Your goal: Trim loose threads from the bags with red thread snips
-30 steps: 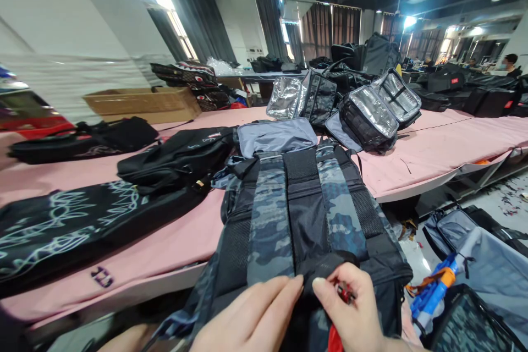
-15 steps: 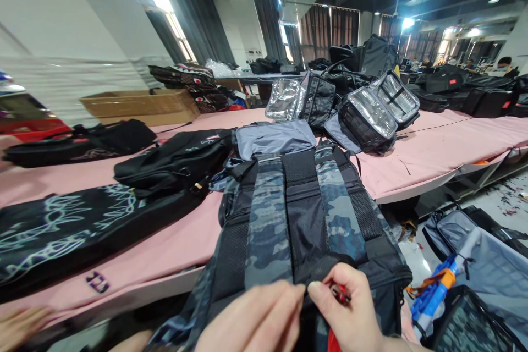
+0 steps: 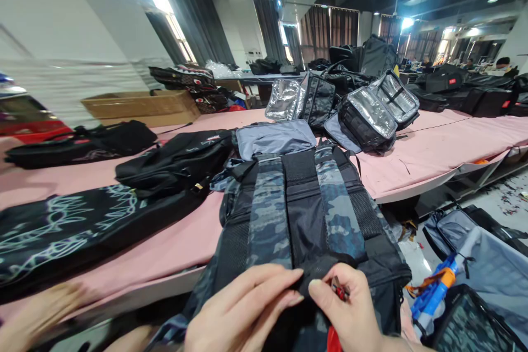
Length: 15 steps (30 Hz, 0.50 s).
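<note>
Crowded pink desk [image 3: 437, 148], camouflage backpack [image 3: 270, 214] over its near edge

Right hand [image 3: 350, 302]: grip closed, thumb and finger pinching black fabric on the backpack; small red-and-dark item [image 3: 340, 290] tucked in the same hand. Left hand [image 3: 247, 305]: grip narrow, fingertips on that fabric; cannot tell whether it pinches. Another person's hand [image 3: 53, 308] at desk edge, left. Low right: blue-and-orange object [image 3: 433, 294], grey-lined bag [image 3: 495, 269]. White-patterned bag [image 3: 74, 225] left, black bag [image 3: 177, 165] crowding the backpack's far left side. Beyond its top: open silver-lined bag [image 3: 367, 115]. Farther: cardboard box [image 3: 140, 107].
</note>
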{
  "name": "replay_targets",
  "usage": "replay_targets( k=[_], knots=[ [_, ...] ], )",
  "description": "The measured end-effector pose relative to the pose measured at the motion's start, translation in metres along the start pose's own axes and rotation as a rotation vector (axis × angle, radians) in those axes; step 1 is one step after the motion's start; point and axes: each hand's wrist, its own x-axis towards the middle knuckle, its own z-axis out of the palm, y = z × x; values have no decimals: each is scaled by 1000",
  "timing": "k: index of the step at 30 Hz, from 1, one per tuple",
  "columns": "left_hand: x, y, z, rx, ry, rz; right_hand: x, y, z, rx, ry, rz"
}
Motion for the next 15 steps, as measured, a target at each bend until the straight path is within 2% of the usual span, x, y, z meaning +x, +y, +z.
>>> replay_targets(
  k=[6, 9, 12, 15],
  knots=[
    [7, 6, -3, 25, -23, 78, 0, -1, -2, -34, -26, -22],
    [8, 12, 3, 74, -6, 80, 0, 0, -3, -58, -21, -38],
    [6, 17, 11, 42, 0, -36, -1, 2, -3, -67, -20, -55],
    [5, 20, 16, -116, -10, -208, -1, 3, -1, -49, -24, -61]
  ],
)
